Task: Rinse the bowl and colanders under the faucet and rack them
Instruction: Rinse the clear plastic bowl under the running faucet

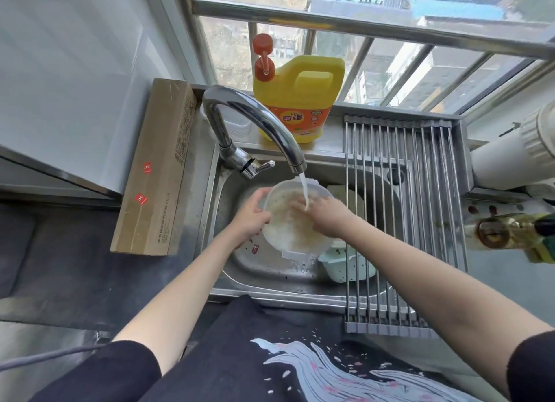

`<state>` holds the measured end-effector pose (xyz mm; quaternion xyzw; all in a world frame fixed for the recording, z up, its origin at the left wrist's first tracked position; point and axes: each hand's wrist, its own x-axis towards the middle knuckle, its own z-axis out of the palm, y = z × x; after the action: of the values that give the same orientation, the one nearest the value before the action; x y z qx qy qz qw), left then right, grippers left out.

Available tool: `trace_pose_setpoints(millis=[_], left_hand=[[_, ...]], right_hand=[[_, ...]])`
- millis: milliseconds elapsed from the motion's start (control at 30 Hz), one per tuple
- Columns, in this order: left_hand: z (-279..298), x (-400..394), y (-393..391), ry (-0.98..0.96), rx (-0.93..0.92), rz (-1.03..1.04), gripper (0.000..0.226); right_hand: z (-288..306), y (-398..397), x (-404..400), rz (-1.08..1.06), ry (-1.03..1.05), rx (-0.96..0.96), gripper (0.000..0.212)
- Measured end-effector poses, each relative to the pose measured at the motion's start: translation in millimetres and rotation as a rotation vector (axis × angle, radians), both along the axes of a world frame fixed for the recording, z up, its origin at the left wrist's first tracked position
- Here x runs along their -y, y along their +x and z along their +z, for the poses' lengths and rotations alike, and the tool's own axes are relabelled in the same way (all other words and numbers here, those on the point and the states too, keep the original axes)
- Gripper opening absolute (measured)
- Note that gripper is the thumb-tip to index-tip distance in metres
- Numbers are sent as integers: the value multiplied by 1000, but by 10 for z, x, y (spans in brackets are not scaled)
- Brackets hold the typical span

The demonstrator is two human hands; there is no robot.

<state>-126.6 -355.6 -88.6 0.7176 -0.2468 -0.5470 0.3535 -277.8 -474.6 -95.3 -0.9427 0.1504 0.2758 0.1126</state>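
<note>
from the left, a long brown cardboard box lies on the steel desk beside the stainless sink, its length running away toward the window. the curved chrome faucet arches out over the basin, a yellow detergent jug with an orange pump behind it on the sill. the left hand has its grip curled on the left rim of the clear round plastic bowl, held over the basin in the stream. the bowl tilts so its open mouth faces up and toward the person, a small flat lip pointing at the near edge of the sink; being round, it has no real long axis. the right hand lies inside it, fingers fairly straight and pressed to the wall, rubbing rather than grasping. to do this well, i'd judge the left hand should turn the bowl so the water reaches the whole cloudy inside, then tip it out. a pale green perforated colander waits low in the basin, partly under the roll-up steel rod rack, which spans the sink's right side and holds nothing yet.
</note>
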Motion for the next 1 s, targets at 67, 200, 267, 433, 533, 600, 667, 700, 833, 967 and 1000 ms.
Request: trace_pose_setpoints(millis=[67, 200, 267, 433, 533, 600, 667, 700, 833, 967, 1000], left_hand=[[13, 19, 2, -3, -7, 27, 59], [13, 40, 28, 2, -21, 36, 62], [10, 33, 28, 15, -31, 67, 63], [58, 18, -24, 22, -90, 74, 56], [66, 17, -26, 24, -77, 93, 62], [72, 35, -12, 11, -59, 86, 64], [107, 40, 20, 0, -54, 78, 62], [123, 34, 39, -8, -43, 73, 62], [179, 23, 108, -51, -4, 84, 61], [205, 16, 165, -76, 0, 60, 63], [215, 9, 170, -89, -19, 61, 63]], right_hand=[[44, 39, -105, 29, 23, -56, 60], [75, 41, 38, 129, 14, -71, 61], [81, 86, 113, 52, -73, -103, 55], [36, 35, 33, 33, 93, -73, 49], [116, 13, 54, 86, 12, -120, 61], [215, -101, -24, 11, 174, -59, 56], [271, -206, 62, -235, 118, 287, 45], [276, -258, 125, -380, 10, 468, 37], [284, -262, 90, -1034, 77, 451, 38], [222, -194, 59, -1158, 475, 179, 32], [213, -192, 55, -1166, 426, 238, 26]])
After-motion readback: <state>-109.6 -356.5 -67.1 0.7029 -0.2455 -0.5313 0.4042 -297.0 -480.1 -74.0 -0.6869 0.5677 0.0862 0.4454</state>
